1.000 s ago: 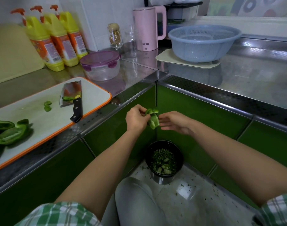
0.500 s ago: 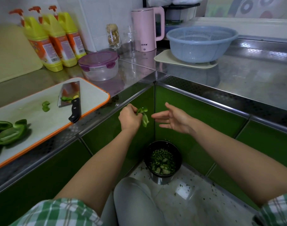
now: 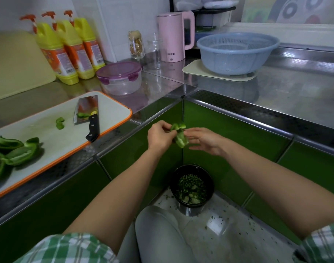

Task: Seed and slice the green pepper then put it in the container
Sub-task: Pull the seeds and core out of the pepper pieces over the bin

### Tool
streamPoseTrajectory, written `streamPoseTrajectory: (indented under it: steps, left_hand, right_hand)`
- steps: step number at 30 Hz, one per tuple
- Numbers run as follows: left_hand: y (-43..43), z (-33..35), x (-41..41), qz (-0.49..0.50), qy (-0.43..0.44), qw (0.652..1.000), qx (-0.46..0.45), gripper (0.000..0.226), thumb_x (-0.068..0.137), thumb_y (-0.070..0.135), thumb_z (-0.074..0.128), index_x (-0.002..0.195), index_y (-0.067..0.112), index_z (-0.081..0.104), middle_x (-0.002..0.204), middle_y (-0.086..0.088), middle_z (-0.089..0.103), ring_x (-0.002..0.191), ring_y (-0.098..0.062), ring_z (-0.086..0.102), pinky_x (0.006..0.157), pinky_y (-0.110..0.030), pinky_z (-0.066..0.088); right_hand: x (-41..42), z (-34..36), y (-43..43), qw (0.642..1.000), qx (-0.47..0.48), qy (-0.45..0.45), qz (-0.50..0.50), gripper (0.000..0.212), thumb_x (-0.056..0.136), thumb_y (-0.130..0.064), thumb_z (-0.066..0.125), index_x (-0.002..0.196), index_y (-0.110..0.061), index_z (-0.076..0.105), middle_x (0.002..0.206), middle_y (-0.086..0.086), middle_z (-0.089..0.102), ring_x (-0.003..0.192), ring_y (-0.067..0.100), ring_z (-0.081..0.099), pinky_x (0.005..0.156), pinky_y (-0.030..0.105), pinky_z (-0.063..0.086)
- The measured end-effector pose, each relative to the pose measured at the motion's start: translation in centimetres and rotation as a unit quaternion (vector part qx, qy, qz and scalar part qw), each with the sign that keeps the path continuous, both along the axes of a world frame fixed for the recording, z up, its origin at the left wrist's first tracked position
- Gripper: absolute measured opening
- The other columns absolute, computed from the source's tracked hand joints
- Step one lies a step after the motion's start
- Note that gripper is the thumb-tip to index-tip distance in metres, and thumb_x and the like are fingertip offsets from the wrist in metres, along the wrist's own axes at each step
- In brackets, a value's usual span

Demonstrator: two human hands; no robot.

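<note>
Pepper piece [image 3: 179, 136] held above black bin [image 3: 191, 186], pinched in left hand [image 3: 159, 136] fingertips. Right hand [image 3: 204, 141] open, fingers spread, touching piece's right edge. Remaining pepper sections [image 3: 14, 150] lie on cutting board [image 3: 48, 133].

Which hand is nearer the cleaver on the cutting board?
Left. The left hand is just off the board's right end, near the cleaver; the right hand is further right.
</note>
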State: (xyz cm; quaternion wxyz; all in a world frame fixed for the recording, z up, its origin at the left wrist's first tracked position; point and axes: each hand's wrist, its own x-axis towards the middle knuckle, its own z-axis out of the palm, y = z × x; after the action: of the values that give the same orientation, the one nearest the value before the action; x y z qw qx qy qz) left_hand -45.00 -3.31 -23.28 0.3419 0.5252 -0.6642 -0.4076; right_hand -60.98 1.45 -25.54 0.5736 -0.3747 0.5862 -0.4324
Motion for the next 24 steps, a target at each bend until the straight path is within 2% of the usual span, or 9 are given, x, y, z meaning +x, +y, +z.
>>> streamPoseTrajectory:
  steps: [2, 4, 7, 9, 13, 15, 19, 21, 24]
  left_hand:
    - [0.2, 0.2, -0.5, -0.017, 0.041, 0.999, 0.018, 0.013, 0.08, 0.005, 0.074, 0.082, 0.013, 0.064, 0.086, -0.009, 0.069, 0.079, -0.023, 0.07, 0.073, -0.038, 0.061]
    - [0.3, 0.2, -0.6, -0.021, 0.071, 0.997, 0.03, 0.012, 0.082, 0.003, 0.073, 0.09, 0.007, 0.065, 0.091, -0.011, 0.068, 0.081, -0.024, 0.069, 0.071, -0.033, 0.061]
    - [0.2, -0.1, -0.2, 0.0, 0.093, 0.995, 0.033, 0.011, 0.084, 0.003, 0.071, 0.088, 0.009, 0.063, 0.09, -0.008, 0.065, 0.083, -0.027, 0.068, 0.073, -0.035, 0.06]
    - [0.0, -0.3, 0.0, 0.013, 0.102, 0.994, 0.038, 0.014, 0.085, 0.003, 0.069, 0.083, 0.014, 0.06, 0.088, -0.006, 0.064, 0.085, -0.027, 0.068, 0.075, -0.037, 0.06]
    - [0.1, -0.2, -0.3, 0.013, 0.105, 0.993, 0.043, 0.019, 0.085, 0.003, 0.069, 0.081, 0.017, 0.057, 0.088, -0.004, 0.063, 0.085, -0.025, 0.068, 0.076, -0.038, 0.06]
    - [0.2, -0.1, -0.5, 0.01, 0.106, 0.993, 0.043, 0.02, 0.085, 0.003, 0.07, 0.08, 0.018, 0.057, 0.088, -0.004, 0.063, 0.086, -0.024, 0.068, 0.076, -0.038, 0.061]
    - [-0.1, 0.0, -0.1, 0.038, 0.111, 0.992, 0.036, 0.021, 0.085, 0.002, 0.069, 0.079, 0.018, 0.057, 0.087, -0.002, 0.062, 0.085, -0.024, 0.068, 0.077, -0.041, 0.06]
    - [-0.4, -0.1, 0.4, 0.052, 0.11, 0.992, 0.034, 0.019, 0.086, 0.003, 0.068, 0.081, 0.017, 0.058, 0.089, -0.003, 0.063, 0.085, -0.024, 0.068, 0.077, -0.041, 0.06]
    - [-0.4, -0.1, 0.5, 0.051, 0.111, 0.992, 0.035, 0.014, 0.086, 0.003, 0.068, 0.087, 0.013, 0.059, 0.092, -0.003, 0.062, 0.085, -0.023, 0.067, 0.078, -0.039, 0.06]
  right_hand:
    - [0.1, 0.1, 0.0, 1.0, -0.001, 0.017, -0.008, 0.037, 0.087, -0.022, 0.066, 0.123, -0.013, 0.058, 0.118, 0.005, 0.066, 0.113, 0.021, 0.059, 0.102, 0.041, 0.045]
    - [-0.1, 0.1, 0.1, 0.999, 0.0, 0.037, -0.026, 0.029, 0.089, -0.018, 0.064, 0.118, -0.014, 0.06, 0.115, 0.005, 0.067, 0.109, 0.019, 0.062, 0.099, 0.04, 0.047]
    - [-0.8, 0.1, 0.3, 0.993, -0.001, 0.071, -0.098, 0.019, 0.095, -0.007, 0.051, 0.108, -0.014, 0.063, 0.112, 0.006, 0.068, 0.098, 0.016, 0.066, 0.094, 0.036, 0.052]
    - [-1.0, 0.0, 0.5, 0.987, -0.018, 0.092, -0.127, 0.017, 0.095, -0.011, 0.054, 0.11, -0.01, 0.063, 0.108, 0.007, 0.069, 0.091, 0.015, 0.067, 0.091, 0.034, 0.053]
    - [0.3, 0.5, 0.6, 0.989, -0.072, 0.104, -0.071, 0.025, 0.088, -0.028, 0.066, 0.11, -0.016, 0.062, 0.108, 0.003, 0.066, 0.099, 0.016, 0.064, 0.09, 0.033, 0.051]
    - [0.8, 0.7, 0.5, 0.987, -0.078, 0.132, -0.053, 0.026, 0.086, -0.025, 0.068, 0.11, -0.017, 0.061, 0.108, 0.002, 0.065, 0.099, 0.015, 0.062, 0.089, 0.032, 0.051]
    - [0.0, 0.2, 0.5, 0.984, -0.05, 0.162, -0.049, 0.024, 0.088, -0.007, 0.061, 0.112, -0.014, 0.06, 0.107, 0.009, 0.066, 0.098, 0.018, 0.064, 0.088, 0.03, 0.052]
    - [-0.5, 0.0, 0.7, 0.983, -0.042, 0.164, -0.066, 0.019, 0.089, -0.009, 0.062, 0.107, -0.016, 0.06, 0.108, 0.007, 0.065, 0.1, 0.018, 0.064, 0.09, 0.031, 0.052]
    - [0.1, 0.2, 0.4, 0.986, -0.058, 0.13, -0.084, 0.018, 0.088, -0.023, 0.066, 0.104, -0.017, 0.06, 0.104, 0.003, 0.065, 0.098, 0.018, 0.064, 0.089, 0.032, 0.052]
